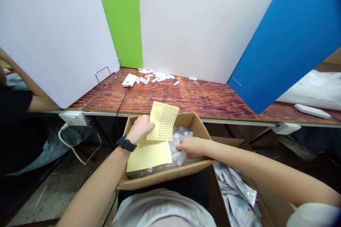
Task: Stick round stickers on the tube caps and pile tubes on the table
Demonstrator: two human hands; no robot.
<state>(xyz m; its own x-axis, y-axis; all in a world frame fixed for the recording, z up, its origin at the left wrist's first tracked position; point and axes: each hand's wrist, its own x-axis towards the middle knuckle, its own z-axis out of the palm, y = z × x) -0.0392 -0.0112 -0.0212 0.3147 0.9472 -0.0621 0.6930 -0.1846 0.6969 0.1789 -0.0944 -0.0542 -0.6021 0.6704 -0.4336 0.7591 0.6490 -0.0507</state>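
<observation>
An open cardboard box (198, 124) sits on my lap, filled with small clear plastic tubes (179, 138) in a bag. My left hand (140, 127), with a black watch on its wrist, is closed on a yellow sticker sheet (162, 122) dotted with small round labels and holds it upright over the box. A second plain yellow sheet (149, 156) lies flat on the tubes below it. My right hand (190, 147) reaches into the box, its fingers curled down among the tubes; what they grip is hidden.
A wooden table (191, 97) ahead carries a pile of small white tubes (157, 76) and a white device (129, 80) with a black cable. White, green and blue partition boards wall it in. Another person's arm (34, 99) is at the left. A second box of packets (237, 198) stands at lower right.
</observation>
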